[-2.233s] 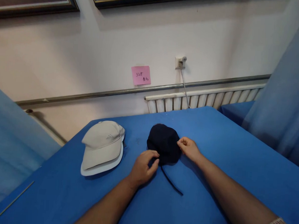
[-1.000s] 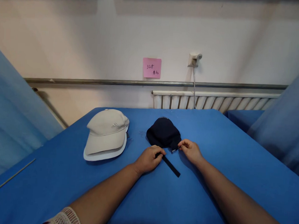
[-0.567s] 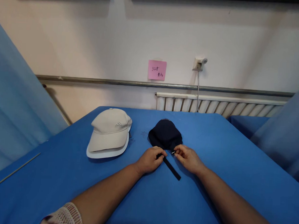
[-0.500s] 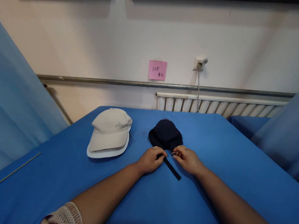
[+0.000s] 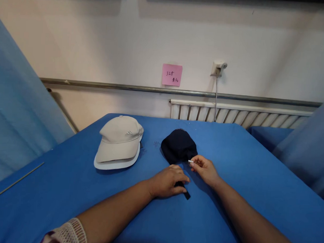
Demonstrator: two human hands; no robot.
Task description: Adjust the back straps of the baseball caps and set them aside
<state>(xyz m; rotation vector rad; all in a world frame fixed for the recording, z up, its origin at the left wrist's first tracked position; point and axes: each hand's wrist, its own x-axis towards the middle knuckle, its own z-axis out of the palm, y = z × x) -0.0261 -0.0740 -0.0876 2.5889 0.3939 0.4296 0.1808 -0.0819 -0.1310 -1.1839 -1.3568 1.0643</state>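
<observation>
A dark navy cap (image 5: 178, 145) sits on the blue-covered table with its rounded side away from me. My right hand (image 5: 204, 170) pinches a small silver buckle (image 5: 190, 161) at the cap's near right edge. Closer to me, my left hand (image 5: 170, 181) lies low over the black strap (image 5: 187, 195), its thumb and fingers on either side of it. The strap's free end pokes out beyond the thumb; most of its length is hidden under the hand.
Left of the navy cap, a beige cap (image 5: 119, 137) is stacked on a white cap (image 5: 117, 166). A thin stick (image 5: 16, 181) lies at the table's left. Behind are a radiator (image 5: 232, 113), a metal pipe (image 5: 142, 88) and a plugged socket (image 5: 217, 69). Blue curtains (image 5: 20, 104) hang at both sides.
My left hand has shifted right and towards me along the strap, so less of the strap shows. My right hand has moved slightly up, and the silver buckle shows more clearly.
</observation>
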